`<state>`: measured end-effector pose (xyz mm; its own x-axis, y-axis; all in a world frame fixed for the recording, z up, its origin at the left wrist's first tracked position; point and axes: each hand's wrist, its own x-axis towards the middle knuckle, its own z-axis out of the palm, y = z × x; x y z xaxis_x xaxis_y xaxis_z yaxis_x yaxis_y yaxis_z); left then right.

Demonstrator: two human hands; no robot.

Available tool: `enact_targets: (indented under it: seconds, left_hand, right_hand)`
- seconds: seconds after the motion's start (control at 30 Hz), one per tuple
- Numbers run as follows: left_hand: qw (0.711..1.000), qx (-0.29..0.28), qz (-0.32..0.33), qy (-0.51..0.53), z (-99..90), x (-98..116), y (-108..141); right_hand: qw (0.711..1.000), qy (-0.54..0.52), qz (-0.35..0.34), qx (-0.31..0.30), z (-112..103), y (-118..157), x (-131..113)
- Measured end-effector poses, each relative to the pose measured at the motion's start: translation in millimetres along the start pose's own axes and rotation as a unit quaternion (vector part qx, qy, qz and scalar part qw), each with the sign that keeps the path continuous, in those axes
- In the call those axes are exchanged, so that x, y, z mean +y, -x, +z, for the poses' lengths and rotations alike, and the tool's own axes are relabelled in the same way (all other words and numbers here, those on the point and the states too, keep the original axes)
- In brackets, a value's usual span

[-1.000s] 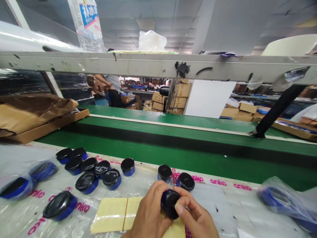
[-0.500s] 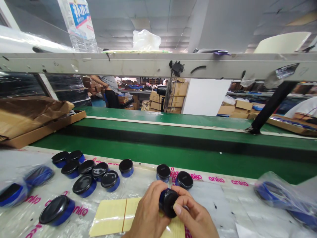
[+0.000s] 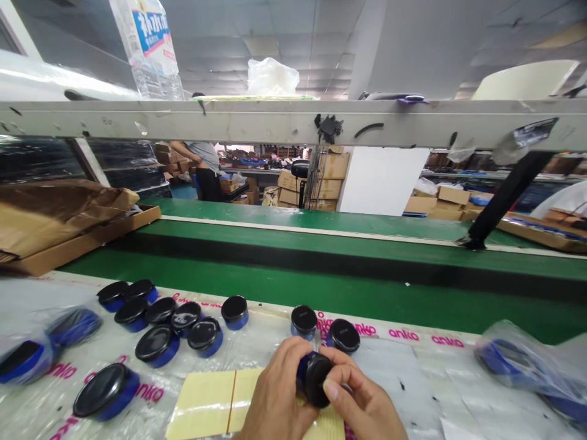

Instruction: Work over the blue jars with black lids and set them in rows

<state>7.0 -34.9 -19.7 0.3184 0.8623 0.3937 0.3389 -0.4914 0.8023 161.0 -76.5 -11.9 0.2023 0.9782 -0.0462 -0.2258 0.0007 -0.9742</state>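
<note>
Between both hands, low in the middle of the view, a round black-lidded blue container (image 3: 316, 380) is held on its side, lid turned to the right. My left hand (image 3: 280, 391) wraps round its blue body. The thumb and fingers of my right hand (image 3: 360, 394) press on the lid's face and edge; anything small under the thumb is hidden. Beneath the hands lies a sheet of yellow paper with an orange-brown stripe (image 3: 206, 397). Just beyond them stand two similar containers, one black-lidded container (image 3: 303, 319) and another lidded container (image 3: 343, 335).
Several black-lidded blue containers (image 3: 158, 345) stand at the left on the plastic-covered table. Containers in clear bags (image 3: 509, 360) lie at the right, others at far left. Beyond runs a green conveyor belt (image 3: 284, 269), with a cardboard tray (image 3: 92, 241) on it. A grey beam (image 3: 257, 125) crosses above. A person (image 3: 206, 165) stands far back.
Hands and container stay nearly in place, with a very slight shift of the grip. The whole view has moved slightly down and right in the picture.
</note>
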Motion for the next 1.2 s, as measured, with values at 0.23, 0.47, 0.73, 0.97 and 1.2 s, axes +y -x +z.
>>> enact_targets:
  seconds: [0.23,0.47,0.73,0.97,1.2]
  left_hand:
    - [1.000,-0.020,0.001,-0.009,-2.9,1.5,-1.6]
    - [1.000,0.003,0.007,0.009,1.9,-2.0,1.2]
    - [1.000,0.009,0.027,0.006,2.5,-3.9,2.1]
    - [1.000,0.008,0.023,0.005,3.3,-4.8,2.5]
    - [0.999,0.013,0.029,0.006,4.6,-6.9,3.4]
  right_hand:
    - [1.000,-0.006,-0.005,0.000,0.1,-0.8,1.8]
    - [1.000,0.002,-0.013,-0.009,-1.5,-2.1,5.0]
    - [1.000,-0.005,-0.019,0.004,0.4,-2.1,6.8]
    - [1.000,-0.004,-0.020,0.016,2.1,-1.4,7.6]
    - [0.999,-0.008,-0.023,0.035,5.0,-0.6,8.5]
